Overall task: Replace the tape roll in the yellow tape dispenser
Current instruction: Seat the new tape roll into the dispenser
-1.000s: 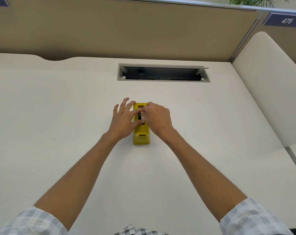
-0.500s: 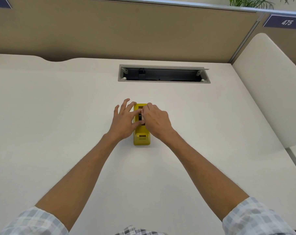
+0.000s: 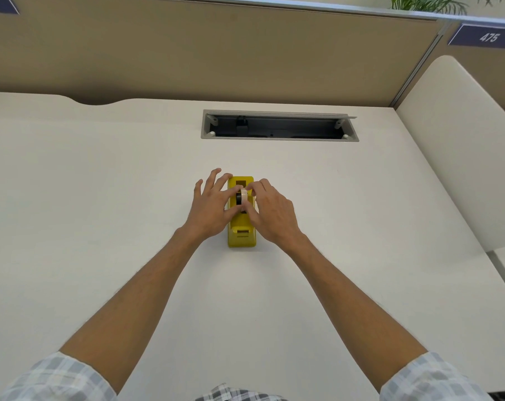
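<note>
The yellow tape dispenser [image 3: 242, 224] stands lengthwise on the pale desk [image 3: 100, 198], its cutter end toward the person, so that both hands can close on its middle from either side. The left hand [image 3: 212, 208] lies against the dispenser's left wall with its 4 fingers spread and fairly straight, thumb reaching in toward the roll; this looks like bracing, to keep the body from sliding or tipping. The right hand [image 3: 271, 215] has its fingertips curled in and pinches the tape roll [image 3: 243, 196], a pale ring beside a dark hub, which sits upright at the dispenser's open well, seemingly raised above its rim; whether it is seated or lifted free I cannot tell. Holding the roll by its rim probably keeps the hub axle level with the slots. The well's walls leave little sideways room, so the roll would need to travel straight up or down. Around the dispenser the desk is bare on every side, with the recessed cable tray [image 3: 280, 125] well beyond and the desk's right edge far off.
</note>
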Motion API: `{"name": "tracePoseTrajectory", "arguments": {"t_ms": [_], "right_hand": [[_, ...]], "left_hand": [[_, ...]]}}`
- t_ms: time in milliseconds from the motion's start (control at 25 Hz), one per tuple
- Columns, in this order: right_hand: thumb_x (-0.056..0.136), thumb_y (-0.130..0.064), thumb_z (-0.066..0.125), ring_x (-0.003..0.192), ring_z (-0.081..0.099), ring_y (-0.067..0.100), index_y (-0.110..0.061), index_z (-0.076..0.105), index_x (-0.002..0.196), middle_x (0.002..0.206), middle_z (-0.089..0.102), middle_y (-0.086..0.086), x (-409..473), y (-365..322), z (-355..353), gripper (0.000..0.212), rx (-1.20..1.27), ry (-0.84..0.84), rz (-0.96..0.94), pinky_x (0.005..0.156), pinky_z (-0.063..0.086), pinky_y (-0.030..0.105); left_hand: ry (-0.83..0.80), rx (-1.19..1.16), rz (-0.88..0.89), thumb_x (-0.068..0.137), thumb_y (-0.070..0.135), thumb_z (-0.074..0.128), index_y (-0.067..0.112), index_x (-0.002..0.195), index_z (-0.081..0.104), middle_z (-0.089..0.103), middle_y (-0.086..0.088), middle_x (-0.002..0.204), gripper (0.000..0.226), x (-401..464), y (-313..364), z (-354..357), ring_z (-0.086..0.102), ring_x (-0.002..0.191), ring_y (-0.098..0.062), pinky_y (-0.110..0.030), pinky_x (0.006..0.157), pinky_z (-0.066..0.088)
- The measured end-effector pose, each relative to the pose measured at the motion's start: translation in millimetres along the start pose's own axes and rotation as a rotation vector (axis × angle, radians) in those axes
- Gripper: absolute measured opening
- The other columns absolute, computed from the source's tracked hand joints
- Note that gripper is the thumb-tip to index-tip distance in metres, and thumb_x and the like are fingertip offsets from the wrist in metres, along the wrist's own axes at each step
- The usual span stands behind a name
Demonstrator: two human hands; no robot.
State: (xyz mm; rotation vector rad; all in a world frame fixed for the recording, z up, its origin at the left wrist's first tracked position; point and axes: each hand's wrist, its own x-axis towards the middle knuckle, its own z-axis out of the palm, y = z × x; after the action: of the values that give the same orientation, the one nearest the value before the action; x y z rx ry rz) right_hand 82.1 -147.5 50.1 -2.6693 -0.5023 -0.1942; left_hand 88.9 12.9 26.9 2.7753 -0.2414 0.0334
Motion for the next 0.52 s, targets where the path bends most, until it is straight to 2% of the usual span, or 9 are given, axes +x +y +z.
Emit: {"name": "tracePoseTrajectory", "arguments": {"t_ms": [80, 280, 400, 520], "right_hand": [[0.099, -0.029, 0.049, 0.088, 0.06, 0.018, -0.016, 0.059, 0.119, 0.109, 0.059, 0.0, 1.0, -1.7, -0.8, 0.027, 0.002, 0.039, -0.007, 0.06, 0.046, 0.03], [0.099, -0.026, 0.051, 0.087, 0.062, 0.02, -0.017, 0.071, 0.105, 0.1, 0.067, 0.0, 7.4, -2.6, -0.8, 0.023, -0.061, 0.064, -0.042, 0.059, 0.044, 0.03], [0.096, -0.023, 0.056, 0.08, 0.062, 0.022, -0.014, 0.073, 0.095, 0.092, 0.069, 0.002, 7.0, -2.6, 0.0, 0.019, -0.145, 0.088, -0.105, 0.054, 0.033, 0.026], [0.092, -0.018, 0.063, 0.071, 0.063, 0.022, -0.01, 0.071, 0.089, 0.083, 0.069, 0.005, 6.2, -3.1, -0.3, 0.012, -0.198, 0.102, -0.175, 0.051, 0.033, 0.024]], "left_hand": [[-0.003, -0.003, 0.002, 0.092, 0.054, 0.044, 0.032, 0.14, 0.045, 0.025, 0.0, 0.158, 0.053, 0.0, 0.1, 0.0, 0.003, 0.149, -0.022, -0.053, 0.118, 0.005], [-0.008, 0.002, -0.006, 0.092, 0.054, 0.045, 0.032, 0.139, 0.046, 0.024, 0.0, 0.158, 0.052, 0.2, 1.3, -0.4, 0.003, 0.149, -0.023, -0.053, 0.118, 0.004], [-0.011, 0.001, -0.004, 0.092, 0.054, 0.045, 0.031, 0.139, 0.046, 0.024, -0.001, 0.158, 0.052, 0.2, 1.8, -1.5, 0.003, 0.149, -0.023, -0.054, 0.118, 0.004], [-0.02, -0.001, 0.003, 0.092, 0.054, 0.044, 0.03, 0.139, 0.046, 0.024, -0.001, 0.158, 0.052, 0.8, 2.8, -2.3, 0.002, 0.149, -0.023, -0.055, 0.118, 0.003]]}}
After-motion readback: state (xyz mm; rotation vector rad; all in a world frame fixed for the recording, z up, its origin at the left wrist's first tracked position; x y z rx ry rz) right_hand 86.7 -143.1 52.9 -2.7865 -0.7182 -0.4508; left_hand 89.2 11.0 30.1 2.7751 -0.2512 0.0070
